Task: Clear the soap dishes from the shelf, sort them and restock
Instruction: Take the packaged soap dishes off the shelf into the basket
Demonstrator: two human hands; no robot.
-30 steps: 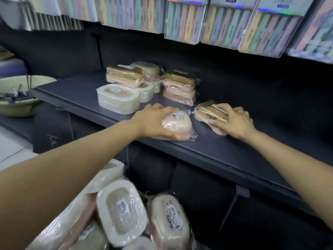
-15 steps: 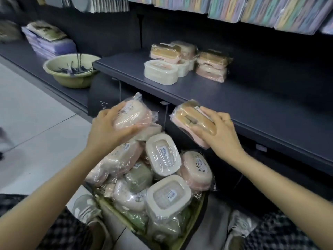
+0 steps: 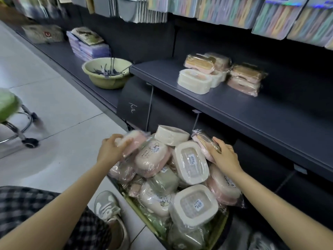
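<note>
At the near edge of the view, a checked trouser leg [image 3: 45, 213] and a grey-and-white sneaker [image 3: 108, 208] rest on the pale tiled floor [image 3: 59, 109], just beside a yellow-green crate [image 3: 138, 212] heaped with plastic-wrapped soap dishes [image 3: 180, 177] in cream, pink and green. Two cream rectangular lidded dishes with price stickers lie on top of the heap, one near the front [image 3: 194, 204] and one higher up in the middle [image 3: 191, 161].

Over the left side of the heap, the left hand [image 3: 110, 150] curls its fingers round a pink wrapped soap dish [image 3: 131, 143]; this grip is blurred, but the dish sits inside the curled fingers and touches the dishes beneath it. Over the far right side of the heap, the right hand [image 3: 223, 157] holds a pink soap dish with a tan wooden-looking lid [image 3: 203, 141], tilted, fingers wrapped over its top and a ring on one finger.

Beyond the crate runs the dark grey metal shelf [image 3: 252, 112]. Toward its far left corner stand the remaining wrapped dishes: a cream rectangular dish [image 3: 194, 81] nearest the front edge, a pink dish with a tan lid [image 3: 200, 64] behind it, and a stack of two pink tan-lidded dishes [image 3: 245, 79] to the right.

Left of the shelf, on a lower ledge, sits a pale green plastic basin [image 3: 106, 73] holding dark thin items, with purple packs [image 3: 90, 47] behind it. A green-seated wheeled stool [image 3: 10, 112] stands at the left edge of the floor. Pastel striped packs [image 3: 270, 13] hang above.
</note>
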